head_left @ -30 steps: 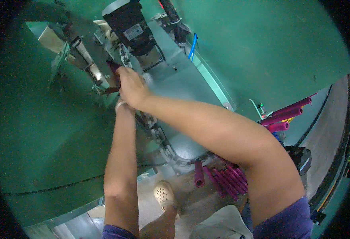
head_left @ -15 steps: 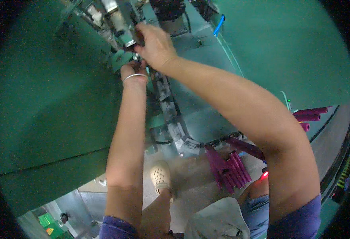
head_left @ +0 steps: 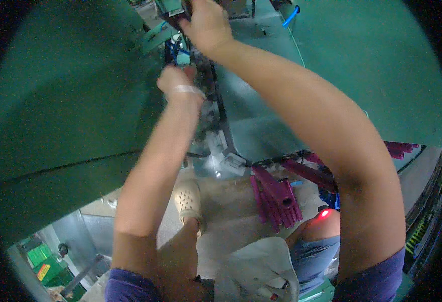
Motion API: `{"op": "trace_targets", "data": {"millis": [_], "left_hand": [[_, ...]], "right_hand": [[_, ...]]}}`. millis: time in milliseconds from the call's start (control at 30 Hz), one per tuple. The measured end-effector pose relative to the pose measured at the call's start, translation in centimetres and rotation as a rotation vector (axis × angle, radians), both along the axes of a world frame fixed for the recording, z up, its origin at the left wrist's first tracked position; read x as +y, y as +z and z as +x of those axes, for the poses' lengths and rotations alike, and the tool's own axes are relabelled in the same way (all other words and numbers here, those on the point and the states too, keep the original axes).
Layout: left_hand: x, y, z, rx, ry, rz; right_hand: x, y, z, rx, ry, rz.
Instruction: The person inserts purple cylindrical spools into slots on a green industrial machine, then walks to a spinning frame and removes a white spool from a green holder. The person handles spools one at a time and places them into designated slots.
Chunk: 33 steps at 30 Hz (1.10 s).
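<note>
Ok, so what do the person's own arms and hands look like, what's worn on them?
The left hand and right hand are ungloved. A narrow pale band circles the left wrist; none shows on the right. Short purple sleeves end above the elbows. Motion blurs the left hand.

Dark boxy machine part (head_left: 171, 10), at top edge.

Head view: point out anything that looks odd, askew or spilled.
A bright red light glows at the bare knee, odd because its source is unclear. The purple tubes slant at mixed angles, but no spill or clear damage shows.
</note>
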State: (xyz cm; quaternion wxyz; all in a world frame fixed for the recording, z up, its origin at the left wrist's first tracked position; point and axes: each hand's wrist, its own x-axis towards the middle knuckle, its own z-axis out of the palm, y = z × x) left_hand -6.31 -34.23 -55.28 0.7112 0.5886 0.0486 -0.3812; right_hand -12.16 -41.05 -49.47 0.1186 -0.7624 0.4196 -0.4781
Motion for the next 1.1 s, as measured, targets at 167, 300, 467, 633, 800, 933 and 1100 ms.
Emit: {"op": "trace_targets", "data": {"millis": [167, 300, 467, 633, 800, 933, 1100], "left_hand": [[19.1, -2.3, -6.5, -0.254, -0.956, 0.435], [25.7, -9.9, -8.4, 0.104, -1.846, 0.933], [27.3, -19.6, -12.2, -0.83, -2.12, 0.918], [27.9, -22.2, -14.6, -1.051, -2.095, 0.949], [27.8, -15.6, -13.9, -0.9, -1.908, 0.82], [27.1, -4.2, -10.9, -0.836, -1.683, 0.556], [15.9, 5.4, -3.7, -1.179, -0.865, 0.063]], "right_hand": [[-0.1, 0.6, -0.9, -0.026, 0.145, 0.414], [0.0, -0.3, -0.4, -0.292, 0.178, 0.489], [0.6, 1.0, -0.3, -0.217, 0.114, 0.359], [0.7, 1.6, -0.5, -0.35, 0.24, 0.617], [-0.6, -1.6, 0.8, -0.069, 0.021, 0.035], [-1.0, -2.4, 1.0, -0.097, 0.016, -0.017], [-0.3, -1.2, 0.8, -0.053, 0.008, 0.094]]}}
